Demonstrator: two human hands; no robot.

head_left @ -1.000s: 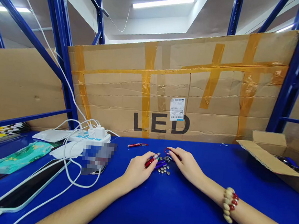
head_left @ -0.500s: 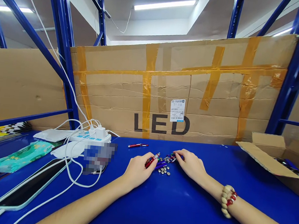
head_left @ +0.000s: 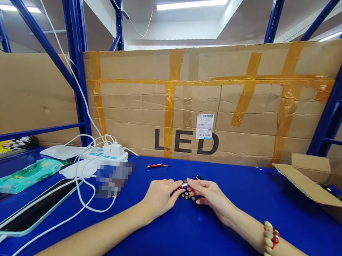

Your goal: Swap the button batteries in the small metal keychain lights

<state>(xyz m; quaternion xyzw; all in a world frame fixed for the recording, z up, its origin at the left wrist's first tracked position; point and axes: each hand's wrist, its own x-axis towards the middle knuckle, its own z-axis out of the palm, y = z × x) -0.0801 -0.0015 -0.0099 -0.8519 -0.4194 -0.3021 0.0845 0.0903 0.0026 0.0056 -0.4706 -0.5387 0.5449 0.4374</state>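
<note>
At the middle of the blue tabletop (head_left: 209, 241), well in from its near edge, the small red torch (head_left: 183, 186) is held just above the surface between both hands. The left hand (head_left: 159, 196) is closed round its red barrel. The right hand (head_left: 210, 194) pinches its silver end with the fingertips, so the two hands meet over it.

A scatter of button cells (head_left: 189, 196) lies just under the torch, partly hidden by the right hand's fingers. The work looks like fine fitting at the silver end. It probably goes best with the left hand holding the barrel steady and the right doing the small turning. Staying low over the table means a loose part falls only a short way. A sweep of the right palm could scatter the cells.

Farther off, a red pen-shaped light (head_left: 158, 166) lies apart, toward the cardboard wall (head_left: 249, 110). To the left, a loop of white cable (head_left: 93, 208) comes near the left forearm. Beyond it are a power strip (head_left: 106, 154) and a phone (head_left: 34, 212), which lies close to the near left edge. To the right the table is bare as far as an open cardboard box (head_left: 311, 182). Bare blue also lies between the forearms.
</note>
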